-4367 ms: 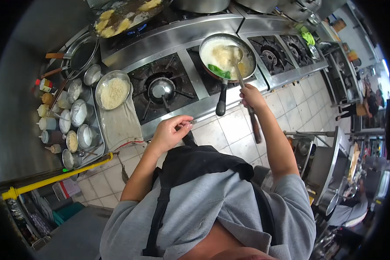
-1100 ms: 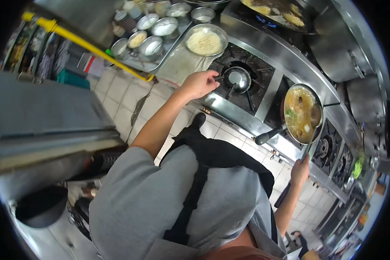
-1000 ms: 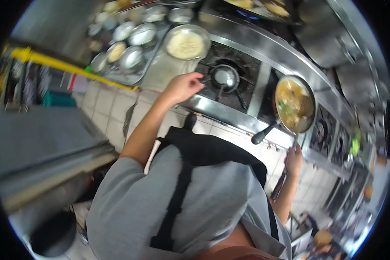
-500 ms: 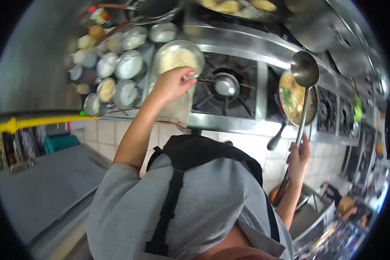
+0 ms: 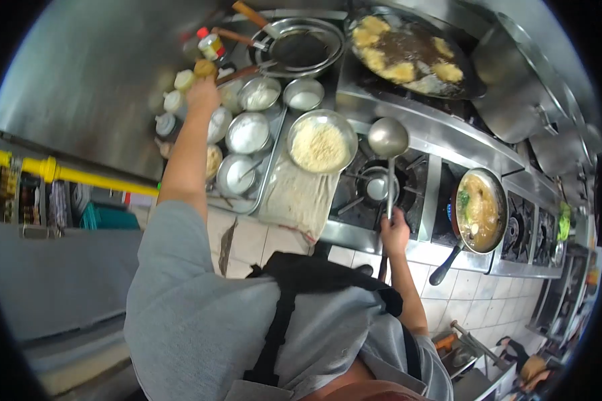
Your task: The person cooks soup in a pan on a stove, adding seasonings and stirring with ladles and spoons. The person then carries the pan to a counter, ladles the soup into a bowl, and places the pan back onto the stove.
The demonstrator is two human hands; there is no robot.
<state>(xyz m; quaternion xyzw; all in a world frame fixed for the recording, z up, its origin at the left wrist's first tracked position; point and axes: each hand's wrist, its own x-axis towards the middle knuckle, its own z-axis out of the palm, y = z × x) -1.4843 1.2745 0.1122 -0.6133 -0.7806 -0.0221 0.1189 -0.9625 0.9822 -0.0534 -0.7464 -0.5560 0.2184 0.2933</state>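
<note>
Long-handled steel ladle [image 5: 388, 137] is gripped by its handle in the right hand [image 5: 395, 232], its round bowl held over the stove, apart from the dark-handled round frying pan [image 5: 499, 204]; the left hand [image 5: 203, 95] is stretched to a small tan-topped bottle [image 5: 206, 68], its closure untellable; the ladle is best kept level, neighbouring bottles [image 5: 172, 101] unbumped.

The stove [image 5: 431, 200] bears a frying pan [image 5: 478, 210], the tray [image 5: 263, 172] metal bowls [image 5: 248, 132] and perhaps bottles [image 5: 172, 102].
</note>
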